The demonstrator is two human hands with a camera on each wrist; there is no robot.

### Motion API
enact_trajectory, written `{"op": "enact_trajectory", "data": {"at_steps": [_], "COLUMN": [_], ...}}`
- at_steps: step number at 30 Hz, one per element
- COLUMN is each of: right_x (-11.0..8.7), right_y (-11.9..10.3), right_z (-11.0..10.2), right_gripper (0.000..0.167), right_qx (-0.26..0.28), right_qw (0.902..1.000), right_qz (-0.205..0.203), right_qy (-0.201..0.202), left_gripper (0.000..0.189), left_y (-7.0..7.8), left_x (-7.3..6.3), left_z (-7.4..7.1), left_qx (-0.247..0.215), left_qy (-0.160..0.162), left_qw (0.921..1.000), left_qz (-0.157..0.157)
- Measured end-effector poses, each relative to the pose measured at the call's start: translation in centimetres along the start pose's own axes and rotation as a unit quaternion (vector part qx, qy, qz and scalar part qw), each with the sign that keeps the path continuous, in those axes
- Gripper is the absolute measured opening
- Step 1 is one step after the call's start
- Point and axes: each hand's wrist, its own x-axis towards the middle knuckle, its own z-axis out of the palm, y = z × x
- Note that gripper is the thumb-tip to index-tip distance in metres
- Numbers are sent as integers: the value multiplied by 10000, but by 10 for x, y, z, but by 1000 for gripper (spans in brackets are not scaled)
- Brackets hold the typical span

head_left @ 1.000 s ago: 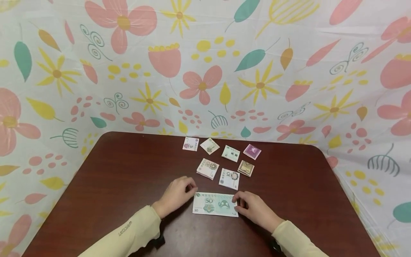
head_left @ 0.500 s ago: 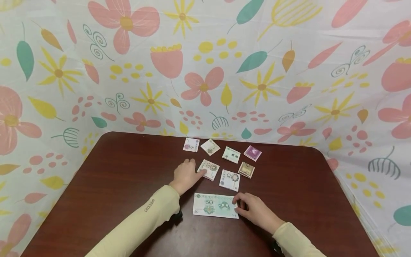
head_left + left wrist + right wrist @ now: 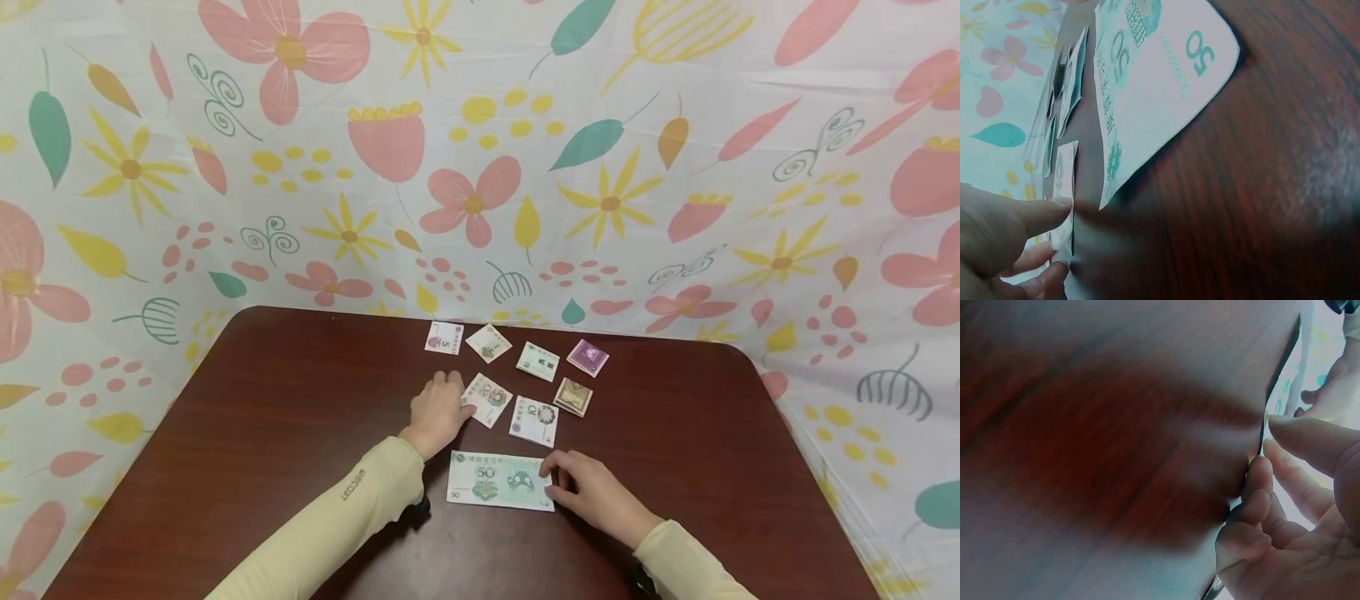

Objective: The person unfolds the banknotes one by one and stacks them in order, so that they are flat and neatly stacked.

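My left hand holds the left edge of a folded 20 banknote. In the left wrist view the thumb lies on its face, with curled fingers at the edge. A flat green-and-white 50 banknote lies in front, near the middle of the table. My right hand pinches its right end between thumb and forefinger. The right wrist view shows the thumb at the note's thin edge, the other fingers loosely curled.
A folded 10 note and a brown folded note lie behind the 50. Farther back are a 5 note, a pale note, a green 2 note and a purple note. A floral cloth hangs behind the table.
My left hand has left the 50 note's left end, moved up to the folded 20 note and taken hold of it, turning it slightly. The right hand has stayed at the 50 note.
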Motion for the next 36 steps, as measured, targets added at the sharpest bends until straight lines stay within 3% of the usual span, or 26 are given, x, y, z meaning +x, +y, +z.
{"op": "enact_trajectory", "data": {"at_steps": [6,12,19,27,36], "right_x": [2,1,-2,-1,-1], "right_y": [1,1,-2,-3,-2], "right_z": [1,1,0,0,0], "right_gripper": [19,19,16,17,16], "right_qx": [11,26,-120,-149,-171], "right_qw": [10000,10000,9999,9999,9998], "right_qz": [-18,-45,-15,-25,31], "right_qy": [44,74,-52,-34,-33], "left_gripper": [32,36,34,28,25], "left_y": [1,3,6,10,8], "left_x": [-1,-3,-6,-6,-4], "left_z": [1,-2,-3,-6,-5], "left_qx": [-134,275,700,430,69], "left_qy": [148,291,240,330,191], "left_qw": [9996,9992,9972,9984,9998], "left_qz": [219,44,137,132,-61]}}
